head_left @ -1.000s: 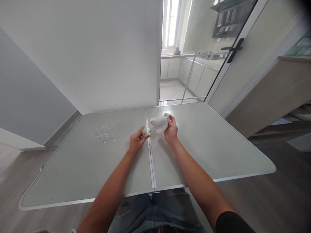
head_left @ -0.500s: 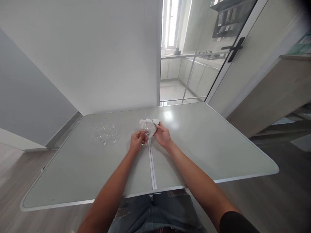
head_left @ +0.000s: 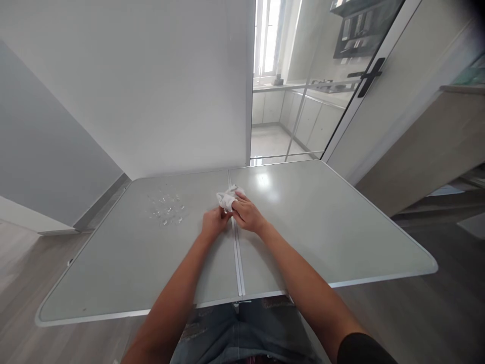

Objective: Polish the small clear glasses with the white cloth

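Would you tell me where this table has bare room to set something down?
The right half of the table, from the centre seam to the right edge, is bare. So is the left half's near part, this side of the small glasses. It is crowded at the far middle, where left hand and right hand meet on the white cloth.

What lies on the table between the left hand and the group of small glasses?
Nothing: in the head view, the table between left hand and glasses is bare.

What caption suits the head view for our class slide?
Right hand grips a white cloth against the left hand over the table; clear glass items sit nearby.
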